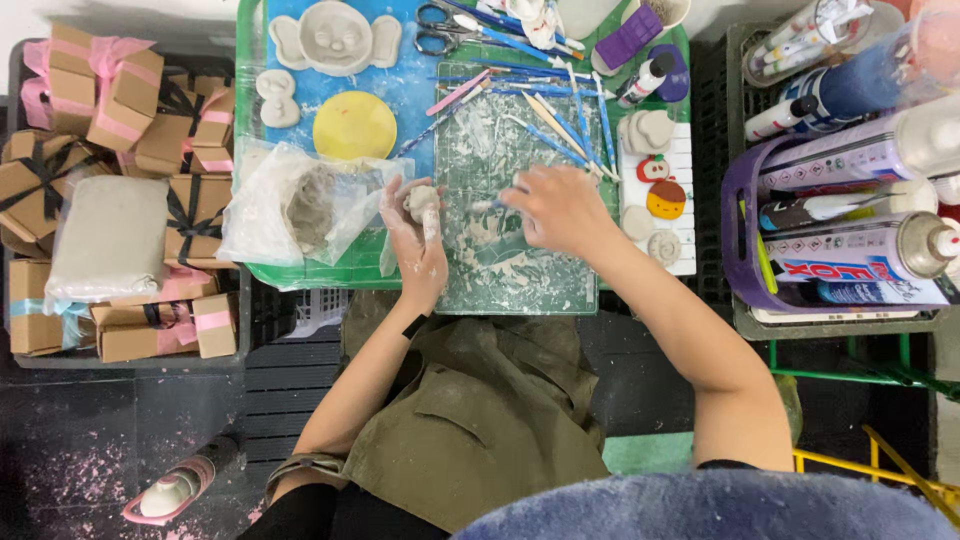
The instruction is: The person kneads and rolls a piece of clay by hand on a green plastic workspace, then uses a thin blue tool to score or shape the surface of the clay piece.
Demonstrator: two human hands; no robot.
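Note:
My left hand [418,250], dusted white, is shut on a small grey clay piece [420,198], held just above the green cutting mat [520,285]. My right hand [560,208] sits to its right, fingers closed on a thin blue modelling tool [492,205] whose tip points at the clay piece. Both hands hover over the mat's smeared upper part. A clear plastic bag with a grey clay lump [310,208] lies just left of my left hand.
Several modelling tools [560,120] and scissors [440,28] lie above the mat. Clay figures [335,38], a yellow disc [354,125] and small painted pieces [664,198] are on the green tray [300,272]. Ribboned boxes [120,120] stand left, spray cans [860,255] right.

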